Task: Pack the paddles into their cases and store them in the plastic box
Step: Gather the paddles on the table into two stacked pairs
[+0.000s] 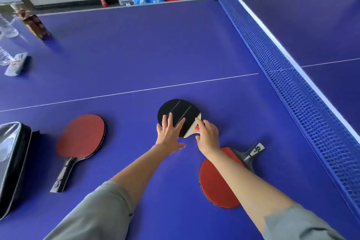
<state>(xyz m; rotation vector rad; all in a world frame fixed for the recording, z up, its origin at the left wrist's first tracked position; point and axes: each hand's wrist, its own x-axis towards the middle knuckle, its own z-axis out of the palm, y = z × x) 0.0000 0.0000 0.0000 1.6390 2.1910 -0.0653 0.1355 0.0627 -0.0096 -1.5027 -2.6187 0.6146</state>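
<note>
Lying open at left: case (13,163), contents unclear.

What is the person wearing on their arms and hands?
Both hands are bare: no gloves, rings or watch show on the left hand or the right hand. The forearms are bare too. Each arm has a loose, pale grey-green sleeve, the left sleeve and the right sleeve, both pushed up near the elbow.

Three paddles (81,136) (178,116) (218,179) side by side on the table (136,48), case (11,161) far left, net (282,68) right
</note>
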